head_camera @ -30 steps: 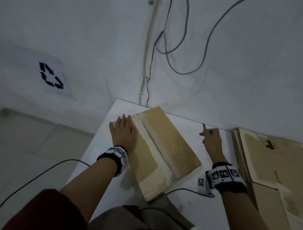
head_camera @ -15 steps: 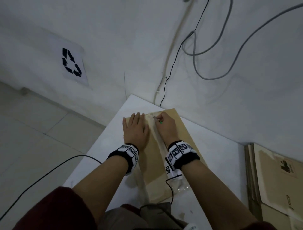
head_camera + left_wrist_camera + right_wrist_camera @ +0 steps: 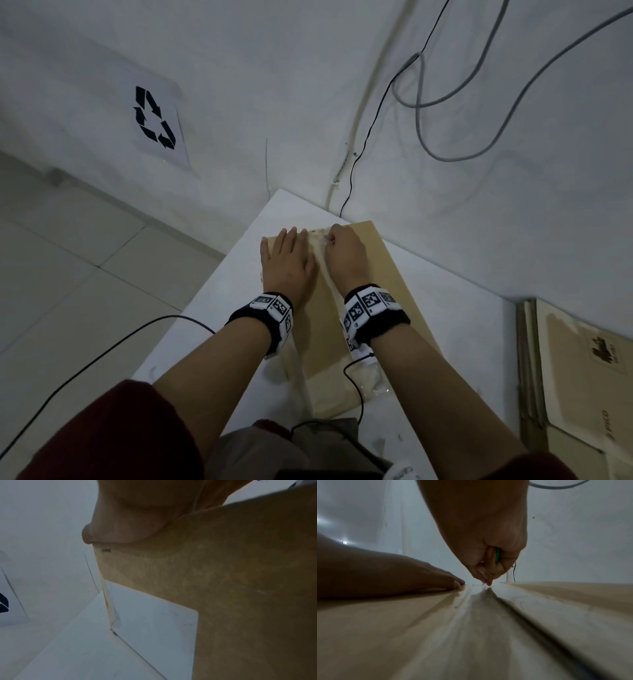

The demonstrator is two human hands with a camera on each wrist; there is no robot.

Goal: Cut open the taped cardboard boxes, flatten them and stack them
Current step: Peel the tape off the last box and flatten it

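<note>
A flat brown cardboard box point(image 3: 387, 274) lies on the white table point(image 3: 239, 274), with a strip of clear tape point(image 3: 325, 274) running down its middle seam. My left hand point(image 3: 286, 260) lies flat with straight fingers on the box's left half, pressing it down. My right hand point(image 3: 344, 248) is curled round a green-handled cutter point(image 3: 496, 555), its tip down at the far end of the taped seam point(image 3: 481, 601). In the left wrist view only my thumb point(image 3: 120, 531) and the box's side point(image 3: 240, 588) show.
A stack of flattened cardboard boxes point(image 3: 575, 370) lies at the table's right edge. Cables point(image 3: 421, 102) hang on the white wall behind. A recycling sign point(image 3: 154, 120) is stuck to the wall on the left. A thin black wire point(image 3: 102, 353) trails over the table's left edge.
My right hand came from the table's right side with the cutter and set its tip at the far end of the taped seam. The left hand stayed flat on the box.
</note>
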